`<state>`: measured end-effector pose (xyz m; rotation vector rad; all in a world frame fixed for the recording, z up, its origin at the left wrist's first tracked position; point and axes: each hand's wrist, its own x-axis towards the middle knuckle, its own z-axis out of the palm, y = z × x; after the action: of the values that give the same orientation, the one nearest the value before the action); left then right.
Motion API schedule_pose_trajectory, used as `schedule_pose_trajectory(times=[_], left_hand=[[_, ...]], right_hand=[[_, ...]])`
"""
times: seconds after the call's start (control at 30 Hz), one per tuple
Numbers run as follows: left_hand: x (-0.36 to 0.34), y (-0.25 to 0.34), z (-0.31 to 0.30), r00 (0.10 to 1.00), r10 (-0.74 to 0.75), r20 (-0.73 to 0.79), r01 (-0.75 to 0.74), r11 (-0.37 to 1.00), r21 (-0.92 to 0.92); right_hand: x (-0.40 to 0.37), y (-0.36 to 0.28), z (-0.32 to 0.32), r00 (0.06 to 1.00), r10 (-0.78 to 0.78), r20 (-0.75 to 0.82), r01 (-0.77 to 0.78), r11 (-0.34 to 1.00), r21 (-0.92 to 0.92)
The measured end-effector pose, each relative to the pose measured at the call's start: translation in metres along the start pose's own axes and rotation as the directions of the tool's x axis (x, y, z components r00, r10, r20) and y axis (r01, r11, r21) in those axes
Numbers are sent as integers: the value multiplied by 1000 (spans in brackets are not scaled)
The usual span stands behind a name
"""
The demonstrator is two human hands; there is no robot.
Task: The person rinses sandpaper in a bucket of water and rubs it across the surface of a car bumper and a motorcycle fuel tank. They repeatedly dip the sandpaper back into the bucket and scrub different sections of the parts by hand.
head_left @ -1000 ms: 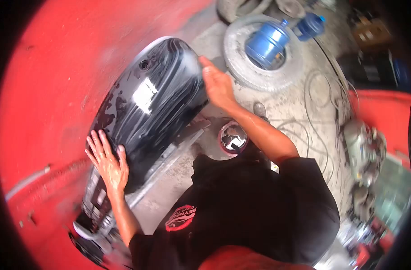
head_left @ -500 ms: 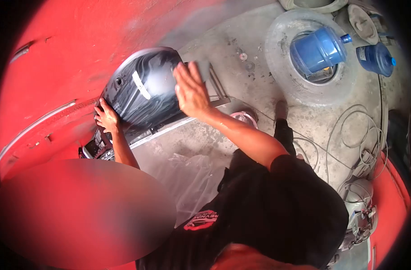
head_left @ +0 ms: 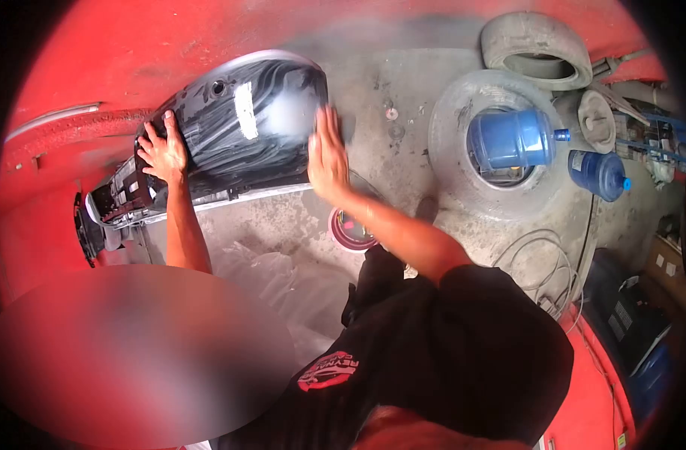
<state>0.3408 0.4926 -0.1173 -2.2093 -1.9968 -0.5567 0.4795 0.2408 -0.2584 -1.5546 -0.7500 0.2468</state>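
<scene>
Left hand [head_left: 165, 152] splayed on a streaked black panel [head_left: 238, 157], right hand [head_left: 329, 160] at its end, red wall [head_left: 170, 45] alongside

We see a blue jug [head_left: 510, 140] on its side over a tire [head_left: 446, 142], a second jug [head_left: 597, 174] near it, another tire [head_left: 502, 51] behind, looped cable [head_left: 559, 259] and crumpled plastic [head_left: 275, 289] on our floor [head_left: 373, 90], and a red wall [head_left: 185, 30].

Two hands [head_left: 329, 161], two capped jugs [head_left: 512, 139], two tires [head_left: 452, 142]
</scene>
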Motion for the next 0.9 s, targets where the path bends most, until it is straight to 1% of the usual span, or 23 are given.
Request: schedule_pose_trajectory(times=[0.03,0.07,0.1,0.13,0.17,0.2,0.27,0.3,0.33,0.37,0.43,0.47,0.5,0.57,0.63,0.7,0.73,0.77,0.8,0.83,0.87,0.9], left_hand=[[-1,-1,0,1000,17,-4,-17,1000,11],[-1,-1,2,999,32,-9,-31,999,18],[-4,-4,4,1000,18,-7,-18,1000,11],[-6,-9,3,999,44,-10,-44,999,21],[-3,-5,4,997,69,-29,-68,998,13],[-4,-3,3,998,58,-26,-57,998,14],[-5,-5,4,998,57,-28,-57,998,10],[-3,-4,5,998,56,-31,-56,998,9],[-2,-4,7,998,51,-25,-50,999,17],[-5,0,4,999,37,-27,-37,999,2],[-6,-2,3,998,58,-23,-58,998,-4],[-7,-5,4,998,64,-26,-64,998,-10],[-6,-6,5,997,67,-32,-68,998,-19],[-7,-9,10,998,49,-44,-50,999,-15],[-12,-15,11,988,134,-83,-139,988,-61],[-15,-9,8,988,127,-85,-132,990,-56],[-18,-7,4,987,137,-86,-145,985,-89],[-19,-5,0,986,143,-89,-153,981,-118],[-19,-5,0,984,146,-100,-159,978,-137],[-20,-5,-2,984,145,-102,-159,977,-145],[-22,-3,-4,985,136,-104,-152,975,-164],[-23,-1,-7,986,133,-104,-150,972,-181]], right_hand=[[42,-18,-8,997,-81,-16,82,993,80],[82,-38,-11,981,-183,60,181,983,44],[102,-50,-11,949,-277,147,278,960,16],[92,-50,-12,949,-274,158,276,961,13],[82,-44,-15,932,-329,155,337,941,-27],[72,-34,-17,908,-391,150,404,912,-65],[25,-1,-18,933,-340,120,347,937,-43],[24,6,-17,942,-319,110,325,944,-50],[46,-11,-13,930,-360,73,364,930,-48],[80,-34,-8,894,-435,107,441,897,-36],[126,-83,-7,823,-402,400,485,865,-128],[129,-80,7,825,-425,374,509,845,-162],[125,-76,5,816,-434,382,519,840,-155],[104,-55,-24,791,-525,313,569,820,-63],[79,-5,-44,812,-503,295,558,817,-143],[84,19,-68,806,-428,409,497,865,-73],[94,24,-79,825,-389,410,479,867,-139],[111,23,-87,841,-353,411,461,865,-200],[132,22,-91,873,-310,375,405,891,-206],[154,6,-94,906,-255,338,336,918,-209],[173,-8,-95,895,-259,362,344,919,-191],[192,-23,-95,893,-159,421,231,965,-127]])
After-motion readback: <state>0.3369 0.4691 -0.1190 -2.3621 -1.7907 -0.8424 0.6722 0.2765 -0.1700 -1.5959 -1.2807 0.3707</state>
